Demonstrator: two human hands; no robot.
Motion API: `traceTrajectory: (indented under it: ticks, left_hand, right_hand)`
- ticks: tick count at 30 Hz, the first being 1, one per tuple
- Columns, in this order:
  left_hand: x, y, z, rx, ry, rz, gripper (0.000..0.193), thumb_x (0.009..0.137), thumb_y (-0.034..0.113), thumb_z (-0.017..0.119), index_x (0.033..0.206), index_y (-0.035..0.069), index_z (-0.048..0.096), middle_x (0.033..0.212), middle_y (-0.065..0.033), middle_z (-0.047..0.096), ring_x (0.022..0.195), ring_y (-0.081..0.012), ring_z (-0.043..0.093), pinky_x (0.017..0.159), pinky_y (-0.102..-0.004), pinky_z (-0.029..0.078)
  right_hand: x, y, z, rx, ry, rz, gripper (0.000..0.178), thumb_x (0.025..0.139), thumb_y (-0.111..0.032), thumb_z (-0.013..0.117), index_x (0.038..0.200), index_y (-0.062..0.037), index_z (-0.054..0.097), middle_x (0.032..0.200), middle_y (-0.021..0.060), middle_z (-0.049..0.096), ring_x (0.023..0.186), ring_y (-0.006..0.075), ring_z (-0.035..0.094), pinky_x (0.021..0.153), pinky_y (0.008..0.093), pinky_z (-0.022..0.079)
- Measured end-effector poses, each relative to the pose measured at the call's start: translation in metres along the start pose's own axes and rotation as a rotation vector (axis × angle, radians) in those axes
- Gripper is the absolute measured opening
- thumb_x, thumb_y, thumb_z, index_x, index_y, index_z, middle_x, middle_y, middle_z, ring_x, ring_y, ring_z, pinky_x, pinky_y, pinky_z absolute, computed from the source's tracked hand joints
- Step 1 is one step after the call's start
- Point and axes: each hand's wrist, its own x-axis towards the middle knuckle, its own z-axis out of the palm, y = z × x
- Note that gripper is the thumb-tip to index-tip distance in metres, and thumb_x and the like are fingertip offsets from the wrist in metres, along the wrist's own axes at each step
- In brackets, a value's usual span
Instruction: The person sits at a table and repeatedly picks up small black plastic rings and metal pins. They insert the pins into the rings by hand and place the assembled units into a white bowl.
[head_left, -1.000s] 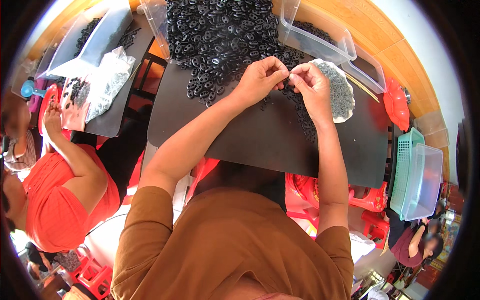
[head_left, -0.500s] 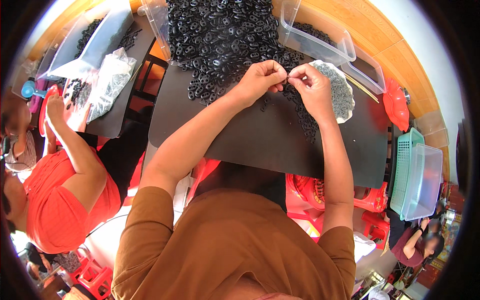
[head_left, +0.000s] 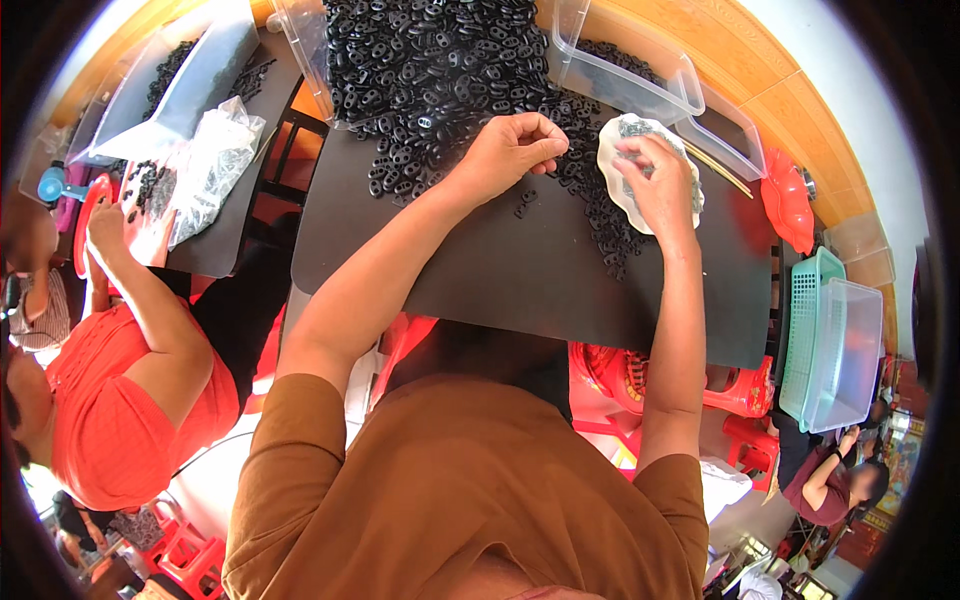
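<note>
My left hand (head_left: 512, 155) is closed in a pinch just in front of the large heap of small black plastic pieces (head_left: 430, 70), each with two holes. What sits between its fingertips is too small to make out. Over a white scallop-edged dish (head_left: 612, 190) hangs my right hand (head_left: 652, 185), thumb and fingers a little apart, with nothing visible between them. Small grey pieces (head_left: 634, 127) lie in the dish, partly hidden by that hand. A trail of black pieces (head_left: 610, 235) runs along the dish's left side, and a few loose ones (head_left: 525, 203) rest nearer me.
Clear plastic bins (head_left: 640, 75) stand behind the dish, beside thin sticks (head_left: 720, 168) and a red dish (head_left: 788, 200). Green basket (head_left: 800, 340) and clear bin are at the right. On the left, a person in red (head_left: 150, 390) works at another table (head_left: 225, 225).
My right hand has parted from the left and moved right, over the white dish. My left hand stays pinched near the heap, almost unmoved.
</note>
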Motion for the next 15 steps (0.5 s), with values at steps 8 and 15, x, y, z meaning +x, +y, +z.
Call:
traceTrajectory:
  ticks: [8, 15]
  left_hand:
    - [-0.002, 0.007, -0.002, -0.089, -0.011, -0.017, 0.011, 0.093, 0.010, 0.065, 0.099, 0.000, 0.067, 0.091, -0.0042, 0.068, 0.082, -0.0096, 0.066, 0.076, -0.0226, 0.056]
    - [-0.001, 0.004, 0.000, -0.202, 0.043, -0.010, 0.011, 0.091, 0.004, 0.066, 0.101, 0.000, 0.066, 0.098, -0.0058, 0.068, 0.089, -0.0129, 0.068, 0.077, -0.0238, 0.056]
  right_hand:
    - [0.015, -0.019, 0.036, 0.554, -0.146, 0.107, 0.014, 0.084, -0.008, 0.073, 0.097, -0.0040, 0.071, 0.083, 0.0002, 0.070, 0.074, 0.0055, 0.062, 0.063, 0.0216, 0.049]
    - [0.011, -0.004, 0.048, 0.741, -0.081, 0.137, 0.008, 0.087, -0.008, 0.071, 0.094, -0.0056, 0.071, 0.083, 0.0003, 0.070, 0.075, 0.0053, 0.062, 0.063, 0.0217, 0.049]
